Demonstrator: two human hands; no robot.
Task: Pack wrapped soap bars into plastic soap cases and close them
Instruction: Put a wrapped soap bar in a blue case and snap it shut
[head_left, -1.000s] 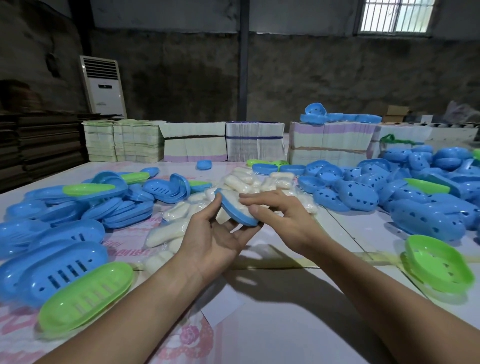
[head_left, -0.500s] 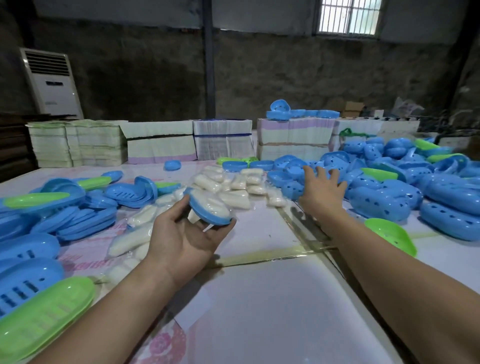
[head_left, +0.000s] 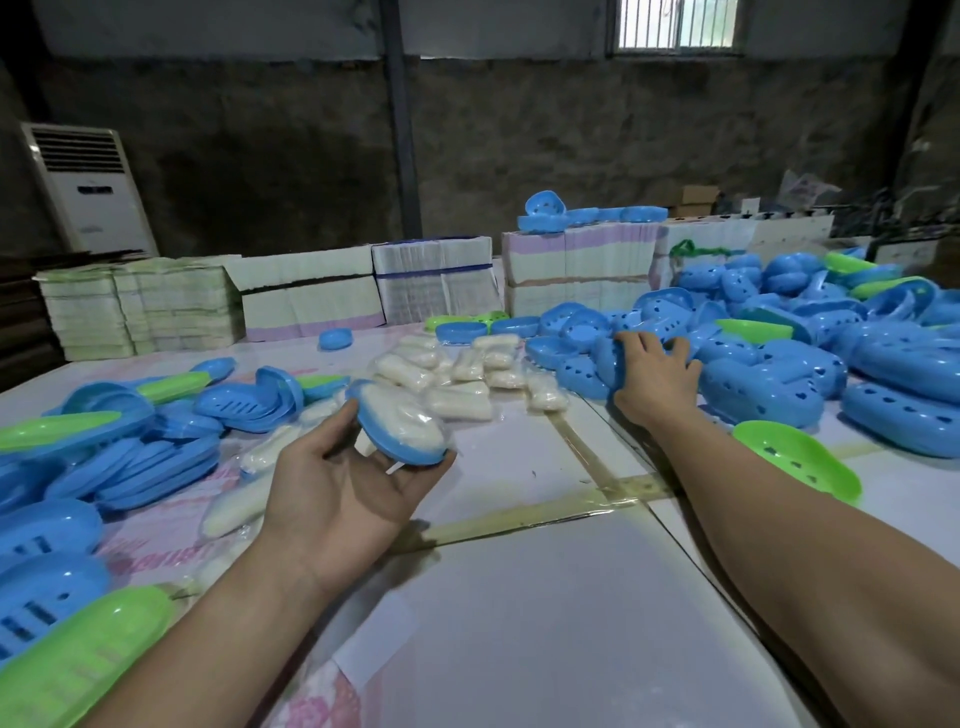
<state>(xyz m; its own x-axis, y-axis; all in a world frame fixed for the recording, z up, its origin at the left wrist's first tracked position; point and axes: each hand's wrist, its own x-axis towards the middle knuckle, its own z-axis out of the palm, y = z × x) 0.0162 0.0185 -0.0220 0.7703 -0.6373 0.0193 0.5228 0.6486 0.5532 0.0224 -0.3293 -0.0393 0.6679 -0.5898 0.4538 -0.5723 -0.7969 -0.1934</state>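
Observation:
My left hand (head_left: 343, 493) holds a blue soap case base (head_left: 382, 436) palm up, with a wrapped white soap bar (head_left: 400, 413) lying in it, uncovered. My right hand (head_left: 652, 382) is stretched out to the right over a heap of blue perforated case lids (head_left: 769, 374), its fingers curled round the edge of one blue lid (head_left: 608, 361). A loose pile of wrapped soap bars (head_left: 457, 374) lies on the white table between the two hands.
Blue and green slotted case bases (head_left: 156, 447) are heaped at the left. A green lid (head_left: 795, 462) lies beside my right forearm. Stacks of flat cartons (head_left: 306, 296) line the table's far edge. A standing air conditioner (head_left: 88, 192) is at back left.
My right hand left the soap in the case and reached right to the lid heap, where it now grips a blue lid. My left hand still holds the filled base.

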